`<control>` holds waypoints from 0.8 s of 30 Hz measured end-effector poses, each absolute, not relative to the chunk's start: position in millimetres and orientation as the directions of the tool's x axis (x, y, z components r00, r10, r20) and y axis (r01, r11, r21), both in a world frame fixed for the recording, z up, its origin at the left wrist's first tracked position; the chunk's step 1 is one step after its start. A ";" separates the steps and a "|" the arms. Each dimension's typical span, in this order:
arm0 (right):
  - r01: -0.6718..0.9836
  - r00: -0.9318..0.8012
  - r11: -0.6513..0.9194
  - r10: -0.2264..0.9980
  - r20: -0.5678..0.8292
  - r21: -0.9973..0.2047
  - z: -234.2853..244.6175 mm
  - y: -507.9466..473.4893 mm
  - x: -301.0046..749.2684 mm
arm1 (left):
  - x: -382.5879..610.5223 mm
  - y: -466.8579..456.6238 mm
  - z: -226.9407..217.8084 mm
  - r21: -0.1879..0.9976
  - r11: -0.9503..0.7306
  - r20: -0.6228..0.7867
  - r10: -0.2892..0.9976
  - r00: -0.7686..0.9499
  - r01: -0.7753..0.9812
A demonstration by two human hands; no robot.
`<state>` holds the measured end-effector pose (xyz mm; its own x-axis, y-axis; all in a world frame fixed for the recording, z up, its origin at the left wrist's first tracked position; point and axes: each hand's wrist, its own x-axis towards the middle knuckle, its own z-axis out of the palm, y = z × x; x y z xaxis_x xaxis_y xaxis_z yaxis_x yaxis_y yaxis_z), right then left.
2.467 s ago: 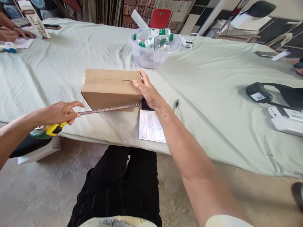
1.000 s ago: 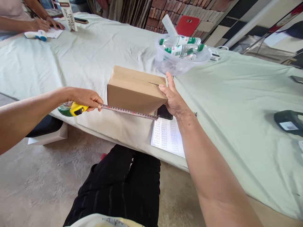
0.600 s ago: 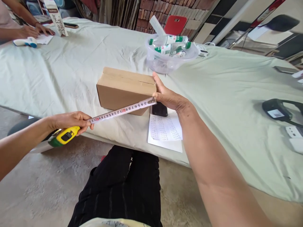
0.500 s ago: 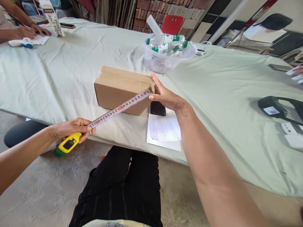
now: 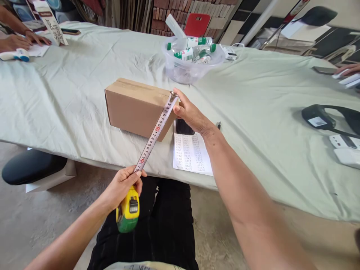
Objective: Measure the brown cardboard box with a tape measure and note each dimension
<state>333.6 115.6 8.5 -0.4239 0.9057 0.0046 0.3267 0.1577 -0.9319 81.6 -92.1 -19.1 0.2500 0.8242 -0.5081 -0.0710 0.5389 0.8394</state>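
A yellow and green tape measure (image 5: 128, 210) hangs from my left hand (image 5: 123, 182), whose fingers pinch the white blade where it leaves the case. The blade (image 5: 153, 137) slants up across the front of a closed brown cardboard box (image 5: 135, 108). Its metal hook (image 5: 173, 94) is at the box's top right corner. There my right hand (image 5: 191, 114) holds the blade's end, index finger by the hook and thumb beside the blade, close against the box. Just under that hand lie a black phone (image 5: 184, 126) and a sheet of handwritten paper (image 5: 191, 153).
Behind the box stands a clear plastic basin (image 5: 182, 73) of bottles. A black strapped device (image 5: 320, 116) and white power strip (image 5: 344, 141) lie at right. A pen (image 5: 218, 125) is beyond my right wrist. Another person's hands (image 5: 33, 39) are far left; a black stool (image 5: 33, 165) stands below.
My left hand has swung the tape case right and down, so the blade slants more steeply. The hook has shifted onto the box's top corner, and my right hand stays at that end.
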 end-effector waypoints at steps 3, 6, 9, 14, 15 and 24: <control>0.348 -0.389 0.144 0.921 -0.003 -0.927 10.3 116.6 330.3 | 93.7 -93.4 -23.1 0.842 0.529 -0.499 0.837 0.226 -0.102; 0.335 -0.363 0.112 0.932 -0.018 -0.935 13.9 120.7 327.5 | 100.2 -89.7 -25.4 0.871 0.486 -0.470 0.868 0.162 -0.073; 0.316 -0.329 0.067 0.943 -0.043 -0.947 16.5 127.3 325.6 | 104.0 -82.3 -26.2 0.888 0.457 -0.449 0.886 0.112 -0.053; 0.267 -0.267 0.048 0.963 -0.026 -0.963 16.0 142.2 322.0 | 111.0 -66.2 -24.4 0.873 0.482 -0.474 0.874 0.108 -0.070; 0.258 -0.260 0.040 0.965 -0.029 -0.965 15.3 144.9 321.2 | 112.7 -63.3 -24.3 0.872 0.483 -0.475 0.874 0.105 -0.073; 0.240 -0.226 0.015 0.973 -0.041 -0.971 6.1 155.6 318.8 | 122.8 -58.9 -32.6 0.887 0.462 -0.462 0.887 0.016 0.001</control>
<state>318.8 155.6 6.1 -0.2260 0.9733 -0.0410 0.2401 0.0149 -0.9706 122.8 -58.9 -32.6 0.0160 0.8867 -0.4621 0.0009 0.4622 0.8868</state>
